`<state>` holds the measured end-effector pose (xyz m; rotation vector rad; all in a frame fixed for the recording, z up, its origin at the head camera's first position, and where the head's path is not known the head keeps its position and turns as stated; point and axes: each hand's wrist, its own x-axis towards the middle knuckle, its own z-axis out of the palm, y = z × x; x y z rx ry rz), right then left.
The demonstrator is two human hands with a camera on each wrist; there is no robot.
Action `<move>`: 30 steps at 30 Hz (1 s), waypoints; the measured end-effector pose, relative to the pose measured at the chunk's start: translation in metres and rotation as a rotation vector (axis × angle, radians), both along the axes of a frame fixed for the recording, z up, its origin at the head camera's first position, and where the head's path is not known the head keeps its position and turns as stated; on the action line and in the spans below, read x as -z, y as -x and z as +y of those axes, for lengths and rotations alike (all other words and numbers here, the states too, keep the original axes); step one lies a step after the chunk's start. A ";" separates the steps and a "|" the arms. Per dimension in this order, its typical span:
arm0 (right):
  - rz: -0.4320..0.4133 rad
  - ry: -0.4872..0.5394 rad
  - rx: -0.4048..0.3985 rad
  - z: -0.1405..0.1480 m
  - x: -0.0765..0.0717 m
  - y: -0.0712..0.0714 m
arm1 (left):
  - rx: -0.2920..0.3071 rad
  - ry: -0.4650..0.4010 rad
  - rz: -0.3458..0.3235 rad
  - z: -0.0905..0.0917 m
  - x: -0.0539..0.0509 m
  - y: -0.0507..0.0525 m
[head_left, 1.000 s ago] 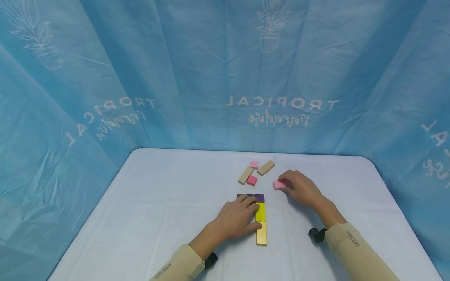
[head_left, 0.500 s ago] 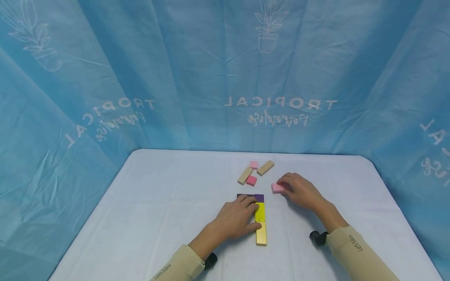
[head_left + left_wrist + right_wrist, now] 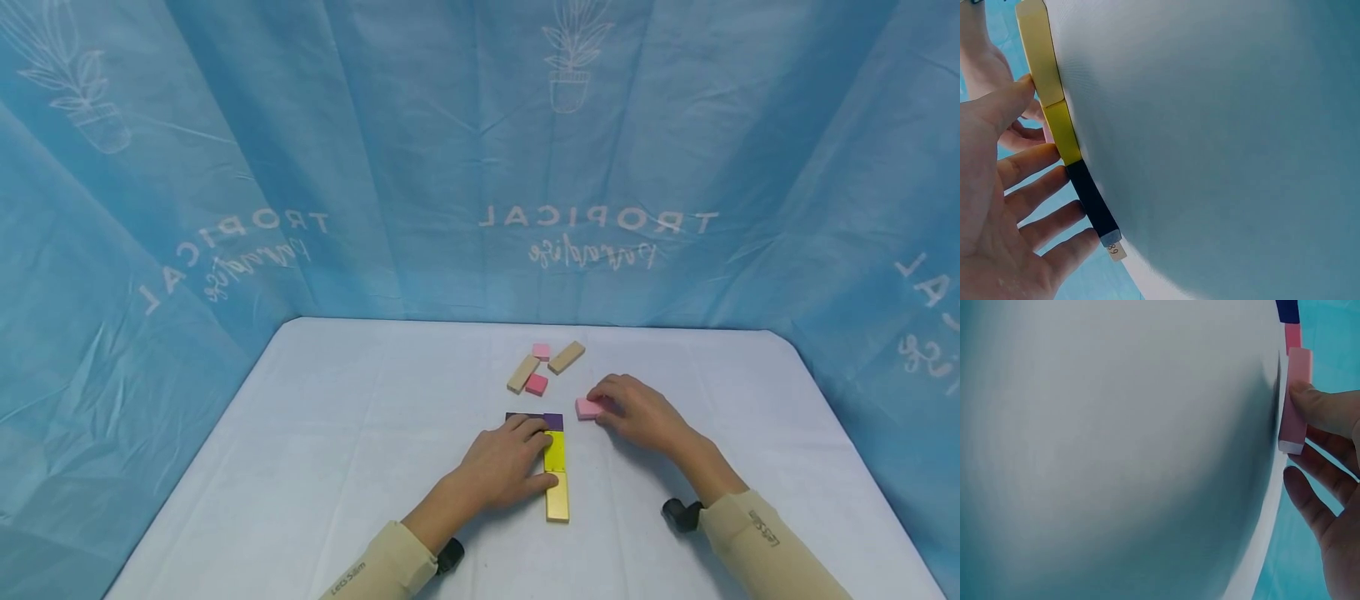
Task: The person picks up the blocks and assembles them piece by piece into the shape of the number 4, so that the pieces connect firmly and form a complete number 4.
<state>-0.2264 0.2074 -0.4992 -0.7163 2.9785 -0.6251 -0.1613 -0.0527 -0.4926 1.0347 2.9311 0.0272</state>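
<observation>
- Laid so far: four blocks touch in an angled row on the white table (image 3: pixel 262 467). A dark block (image 3: pixel 1093 201) and a small purple block (image 3: pixel 553 422) form the far edge; a bright yellow block (image 3: pixel 556 454) and a pale yellow block (image 3: pixel 557 502) run toward the person.
- Left hand (image 3: pixel 504 467): fingers spread and fairly straight, tips against the row; thumb at the pale yellow block. It appears to steady the blocks, grasping none.
- Right hand (image 3: pixel 641 412): thumb and fingers pinch a pink block (image 3: pixel 587 409), located just beside the row's far corner and apart from it. Contact with the table cannot be confirmed.
- The hands stand apart.
- Outstanding: four loose pieces lie beyond the row: a left tan block (image 3: pixel 523 374), a right tan block (image 3: pixel 566 357), a light pink block (image 3: pixel 541 352) and a red-pink block (image 3: pixel 536 384).
- Assessment: laying out judged partly complete; whether every loose piece belongs in the row cannot be determined.
</observation>
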 end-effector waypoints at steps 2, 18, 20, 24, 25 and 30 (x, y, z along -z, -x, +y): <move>-0.003 -0.002 -0.007 -0.001 -0.001 -0.001 | 0.001 -0.001 0.002 0.000 0.000 0.000; -0.018 0.002 -0.019 -0.011 -0.002 -0.012 | -0.002 -0.002 0.005 0.000 0.001 -0.001; -0.017 0.004 -0.022 -0.012 -0.002 -0.012 | -0.001 -0.002 0.006 0.000 0.001 -0.001; -0.012 0.002 -0.028 -0.013 -0.001 -0.012 | -0.001 -0.002 0.011 0.000 0.000 -0.001; -0.012 -0.001 -0.027 -0.013 -0.001 -0.012 | 0.000 -0.002 0.013 0.000 0.000 -0.001; -0.009 0.001 -0.025 -0.015 -0.001 -0.014 | 0.003 -0.002 0.016 0.000 0.001 0.000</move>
